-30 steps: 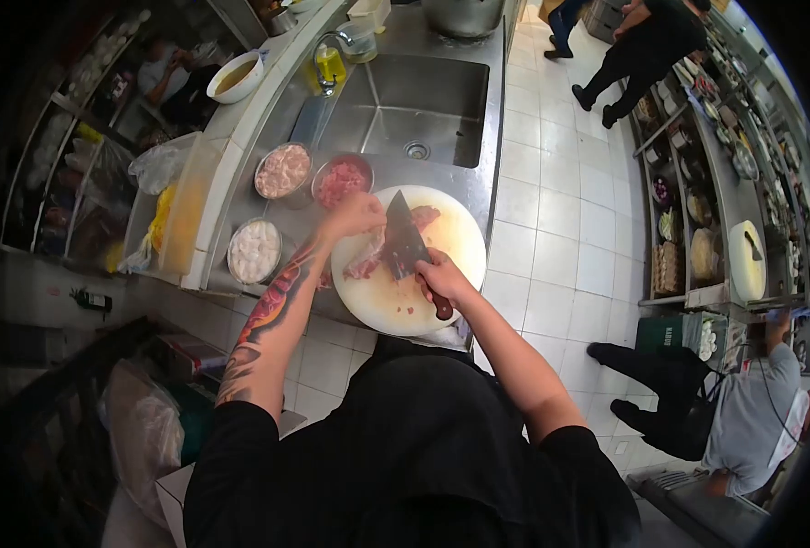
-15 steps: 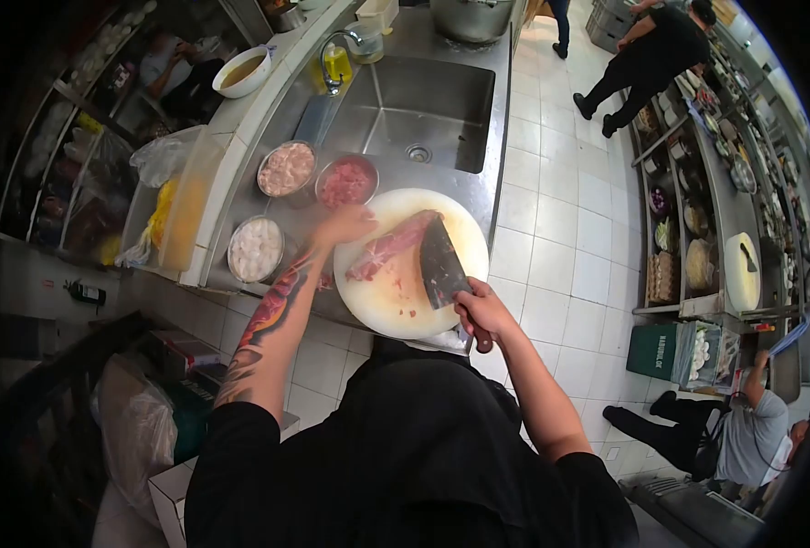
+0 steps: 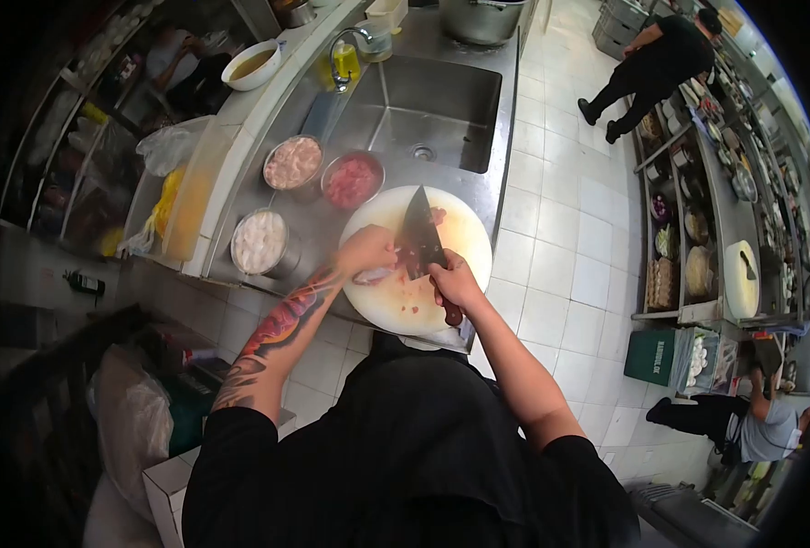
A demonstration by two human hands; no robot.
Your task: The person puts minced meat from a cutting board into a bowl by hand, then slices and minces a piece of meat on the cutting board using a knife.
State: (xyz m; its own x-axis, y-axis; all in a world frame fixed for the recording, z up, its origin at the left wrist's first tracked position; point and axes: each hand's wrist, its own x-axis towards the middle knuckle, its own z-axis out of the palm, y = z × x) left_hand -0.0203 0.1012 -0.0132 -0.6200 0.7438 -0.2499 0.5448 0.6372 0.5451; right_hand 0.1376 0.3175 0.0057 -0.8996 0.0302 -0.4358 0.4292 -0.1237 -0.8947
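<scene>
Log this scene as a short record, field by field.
Surface: round white cutting board on a steel counter
Right hand: gripping a broad kitchen knife by its brown handle
Left hand: curled over the meat, beside the blade; exact grip hidden
Containers: three round metal ones, left of the board
Contents: pale pink meat; redder meat; white pieces, type unclear
Beyond: steel sink
Others: person in black and person in grey shirt, both off to the right
</scene>
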